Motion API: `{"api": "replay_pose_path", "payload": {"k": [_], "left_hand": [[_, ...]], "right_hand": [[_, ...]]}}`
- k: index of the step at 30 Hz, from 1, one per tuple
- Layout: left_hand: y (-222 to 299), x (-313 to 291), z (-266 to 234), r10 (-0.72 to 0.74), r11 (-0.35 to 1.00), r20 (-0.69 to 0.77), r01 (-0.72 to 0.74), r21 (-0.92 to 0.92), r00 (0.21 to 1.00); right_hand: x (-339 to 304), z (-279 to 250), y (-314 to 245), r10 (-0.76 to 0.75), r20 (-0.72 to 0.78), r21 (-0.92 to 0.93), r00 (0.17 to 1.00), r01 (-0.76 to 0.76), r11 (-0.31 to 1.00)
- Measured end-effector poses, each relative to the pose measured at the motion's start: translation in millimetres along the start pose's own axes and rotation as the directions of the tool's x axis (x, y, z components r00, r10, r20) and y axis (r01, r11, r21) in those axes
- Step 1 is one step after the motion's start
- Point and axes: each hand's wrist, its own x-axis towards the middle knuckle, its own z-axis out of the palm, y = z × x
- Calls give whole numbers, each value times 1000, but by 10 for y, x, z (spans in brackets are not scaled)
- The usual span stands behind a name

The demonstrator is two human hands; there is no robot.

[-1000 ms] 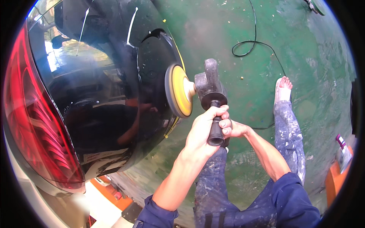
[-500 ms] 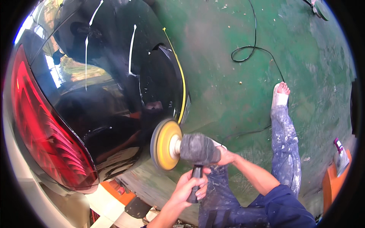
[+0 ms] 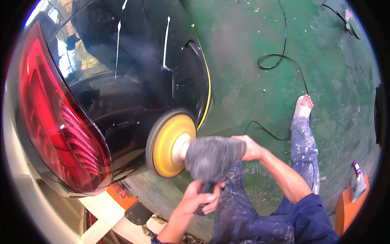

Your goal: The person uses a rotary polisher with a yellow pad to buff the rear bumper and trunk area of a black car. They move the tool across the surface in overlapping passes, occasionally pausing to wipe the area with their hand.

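Car workshop: polisher (image 3: 213, 158), black car body (image 3: 138, 95), scuffed green floor (image 3: 239, 85)

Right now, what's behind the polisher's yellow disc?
Black bodywork shows left of and above the yellow disc; whatever lies directly behind is covered, any contact included.

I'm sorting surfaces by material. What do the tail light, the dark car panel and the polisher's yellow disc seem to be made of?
Tail light: probably plastic, glossy red and see-through, a ridged pattern showing inside. Dark car panel: likely painted metal or plastic, glossy, with mirror-like reflections. Yellow disc: perhaps foam or plastic, seemingly smooth from its even colour; blur leaves it open.
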Motion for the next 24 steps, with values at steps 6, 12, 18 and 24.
{"api": "replay_pose_path", "payload": {"k": [6,12,18,24], "left_hand": [[-426,-522,-1417,-137,969,-39,142,201,990],[-448,-507,-1388,-165,965,-57,173,199,985],[176,-9,-44,-89,993,108,79,91,990],[833,644,887,60,993,120,-47,-109,991]], "right_hand": [[-59,884,430,-174,-99,-251,980,145,957],[-97,682,181,-225,-92,-296,970,190,936],[-146,-180,-421,111,-37,32,993,-110,993],[146,-950,-698,310,-8,-153,951,-307,939]]}}
